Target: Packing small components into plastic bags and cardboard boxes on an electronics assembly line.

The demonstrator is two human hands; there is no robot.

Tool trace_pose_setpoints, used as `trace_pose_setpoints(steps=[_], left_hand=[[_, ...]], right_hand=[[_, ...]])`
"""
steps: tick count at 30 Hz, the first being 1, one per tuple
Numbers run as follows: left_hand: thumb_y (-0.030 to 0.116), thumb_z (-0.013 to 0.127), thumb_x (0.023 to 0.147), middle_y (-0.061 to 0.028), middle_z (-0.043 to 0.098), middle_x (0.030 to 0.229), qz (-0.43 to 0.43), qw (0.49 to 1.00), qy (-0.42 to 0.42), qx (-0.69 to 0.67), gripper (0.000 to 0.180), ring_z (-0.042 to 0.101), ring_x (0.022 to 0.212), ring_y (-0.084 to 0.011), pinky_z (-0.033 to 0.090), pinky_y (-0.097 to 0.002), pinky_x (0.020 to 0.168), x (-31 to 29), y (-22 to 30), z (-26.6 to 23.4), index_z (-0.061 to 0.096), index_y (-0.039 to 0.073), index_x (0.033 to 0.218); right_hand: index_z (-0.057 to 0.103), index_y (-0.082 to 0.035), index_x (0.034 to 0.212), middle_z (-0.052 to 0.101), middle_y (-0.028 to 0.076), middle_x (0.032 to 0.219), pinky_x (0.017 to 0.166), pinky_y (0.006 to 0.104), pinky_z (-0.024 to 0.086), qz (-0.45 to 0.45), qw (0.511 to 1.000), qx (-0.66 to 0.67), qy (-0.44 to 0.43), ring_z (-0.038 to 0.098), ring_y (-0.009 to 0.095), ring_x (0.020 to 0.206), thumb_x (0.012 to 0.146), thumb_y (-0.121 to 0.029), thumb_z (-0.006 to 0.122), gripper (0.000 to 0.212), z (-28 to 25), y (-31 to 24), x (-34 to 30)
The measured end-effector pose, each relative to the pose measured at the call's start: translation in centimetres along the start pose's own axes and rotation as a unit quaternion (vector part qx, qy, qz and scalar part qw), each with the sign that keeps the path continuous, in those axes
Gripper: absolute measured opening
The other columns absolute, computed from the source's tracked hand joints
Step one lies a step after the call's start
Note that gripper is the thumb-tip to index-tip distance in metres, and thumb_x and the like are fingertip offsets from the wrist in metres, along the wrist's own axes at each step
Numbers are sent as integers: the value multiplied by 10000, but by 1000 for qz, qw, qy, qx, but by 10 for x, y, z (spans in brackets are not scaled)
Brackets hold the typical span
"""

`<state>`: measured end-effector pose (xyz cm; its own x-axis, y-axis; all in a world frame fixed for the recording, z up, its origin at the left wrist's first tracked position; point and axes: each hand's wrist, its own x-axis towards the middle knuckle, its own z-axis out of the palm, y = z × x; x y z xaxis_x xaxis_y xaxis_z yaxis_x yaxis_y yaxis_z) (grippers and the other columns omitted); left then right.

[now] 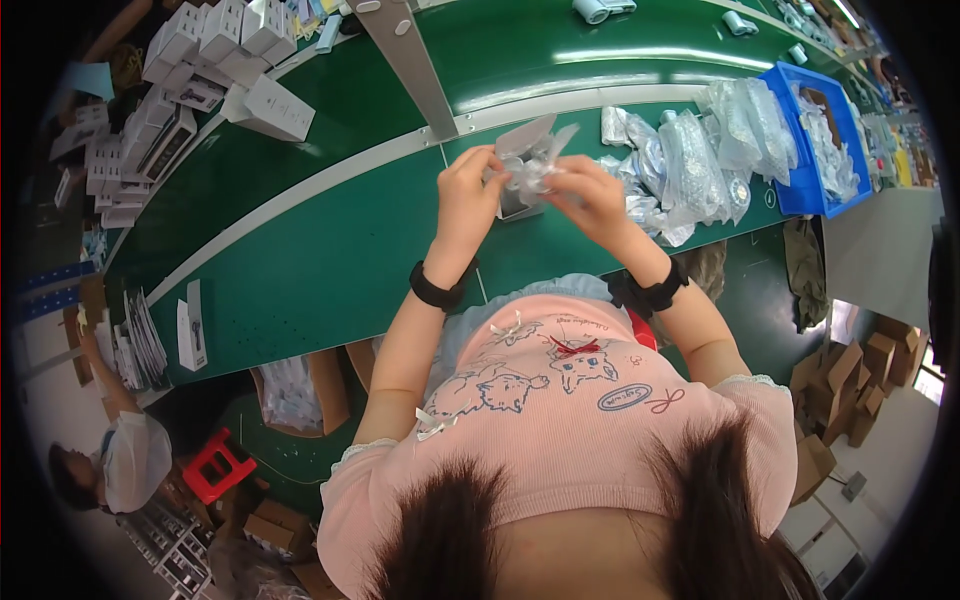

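Note:
Above the green worktable, both of my hands meet at a small open carton with raised pale flaps. My left hand is closed at the carton's left side, its fingertips by the opening. My right hand pinches a clear plastic-wrapped item at the carton's mouth. The item looks pale and shiny; its kind is hidden by the wrapping and my fingers. How deep it sits in the carton I cannot tell. To the right of my right hand lies a pile of plastic-bagged items.
A blue bin with more bagged items stands far right. Stacked white boxes fill the far left, and one white box stands near the left end. An open cardboard box is below the table edge. Another person is at lower left.

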<state>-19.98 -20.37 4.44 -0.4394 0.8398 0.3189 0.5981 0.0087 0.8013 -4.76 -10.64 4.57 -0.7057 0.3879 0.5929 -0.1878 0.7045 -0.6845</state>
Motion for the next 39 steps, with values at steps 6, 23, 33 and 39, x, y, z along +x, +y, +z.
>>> trace_pose_setpoints(steps=[6, 23, 33, 39], left_hand=[[-11, 641, 639, -103, 624, 811, -95, 994, 45, -42, 118, 586, 724, -142, 461, -255, 636, 10, -8, -4, 569, -11, 734], [23, 632, 705, -90, 618, 883, -137, 976, 43, -162, 105, 597, 798, -176, 479, -285, 603, -9, -12, -2, 555, -11, 767], [7, 564, 769, -91, 509, 1099, -72, 962, 133, -228, 240, 523, 998, -197, 464, -281, 790, -15, -16, -12, 492, 21, 997], [2, 533, 759, -75, 484, 1077, -154, 902, 393, -91, 297, 515, 956, -170, 445, -278, 782, -72, -106, -113, 465, 31, 1046]], right_hand=[[589, -84, 873, 534, 60, 902, 843, 406, 379, -132, 964, -185, -139, 514, 236, 885, 641, -131, 668, 249, 13, -1, 26], [515, -67, 1069, 500, 99, 1059, 1009, 539, 181, -111, 939, -299, -129, 464, 257, 1027, 555, -205, 734, 575, 8, -10, -2], [220, -32, 1278, 411, 106, 1196, 909, 351, 376, 357, 918, 169, -32, 434, 243, 1080, 414, -81, 820, 1052, 39, 105, -18], [194, -49, 1319, 384, 117, 1231, 929, 326, 346, 271, 947, -5, 173, 408, 233, 1113, 492, -37, 784, 1016, 35, 179, 74]])
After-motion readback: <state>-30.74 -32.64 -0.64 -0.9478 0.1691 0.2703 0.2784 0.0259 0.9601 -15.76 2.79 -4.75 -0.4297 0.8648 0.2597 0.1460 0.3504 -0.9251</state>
